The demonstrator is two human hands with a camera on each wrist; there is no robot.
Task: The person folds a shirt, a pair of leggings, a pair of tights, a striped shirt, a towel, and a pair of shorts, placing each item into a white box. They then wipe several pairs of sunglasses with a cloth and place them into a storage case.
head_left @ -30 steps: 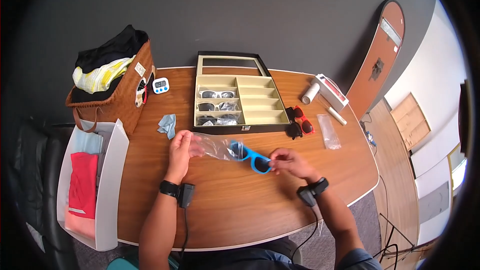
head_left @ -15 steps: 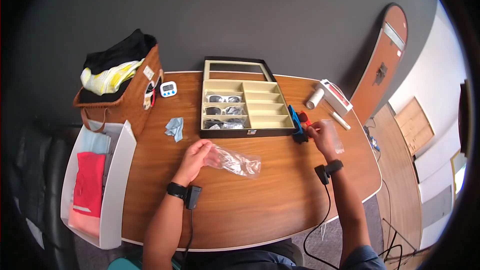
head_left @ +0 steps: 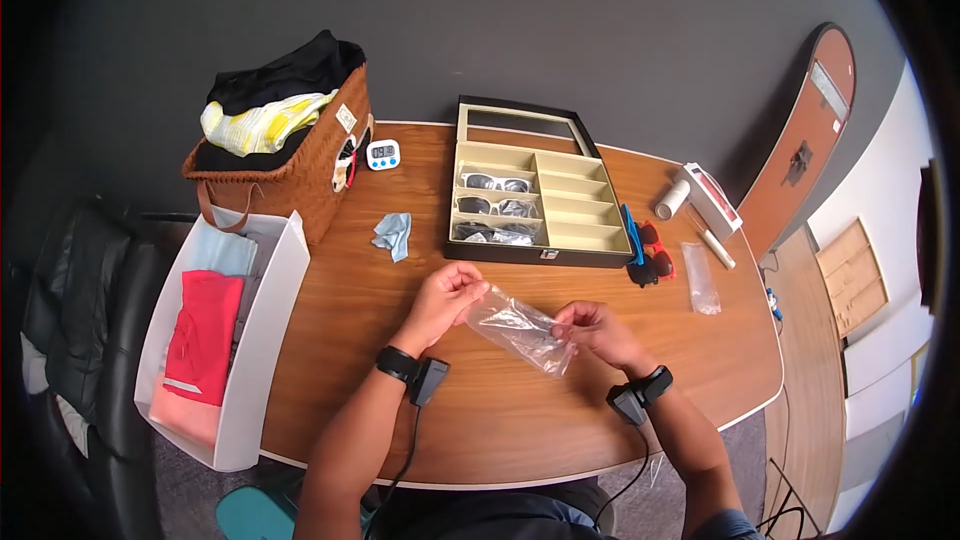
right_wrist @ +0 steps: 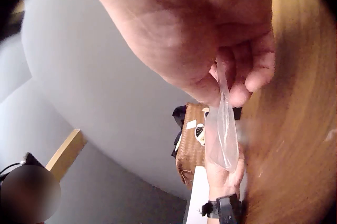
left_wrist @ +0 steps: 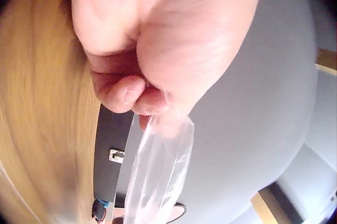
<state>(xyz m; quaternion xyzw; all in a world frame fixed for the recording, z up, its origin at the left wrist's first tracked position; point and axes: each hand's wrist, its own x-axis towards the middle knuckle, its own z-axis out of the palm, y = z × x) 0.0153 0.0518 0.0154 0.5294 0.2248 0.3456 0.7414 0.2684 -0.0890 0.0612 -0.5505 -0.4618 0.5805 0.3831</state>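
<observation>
A clear plastic bag (head_left: 520,332) is stretched between both hands above the table's near middle. The left hand (head_left: 445,305) pinches its upper left end; in the left wrist view the bag (left_wrist: 160,171) hangs from the thumb and fingers of that hand (left_wrist: 168,40). The right hand (head_left: 598,333) pinches the opposite end, and the right wrist view shows the bag (right_wrist: 224,134) between its thumb and fingers (right_wrist: 241,68). Blue sunglasses (head_left: 632,236) lie by the case's right side, against red sunglasses (head_left: 655,245) and a black pair (head_left: 642,272).
An open display case (head_left: 500,253) holds several bagged sunglasses in its left column. Around it are a blue cloth (head_left: 393,235), a timer (head_left: 383,155), a wicker basket (head_left: 340,155), a white bin (head_left: 262,340), a white roll (head_left: 672,200), a white box (head_left: 712,202) and another clear bag (head_left: 702,280).
The right hand carried the blue sunglasses right, let them go beside the red pair, and came back to grip the bag's free end. The left hand kept hold of the bag.
</observation>
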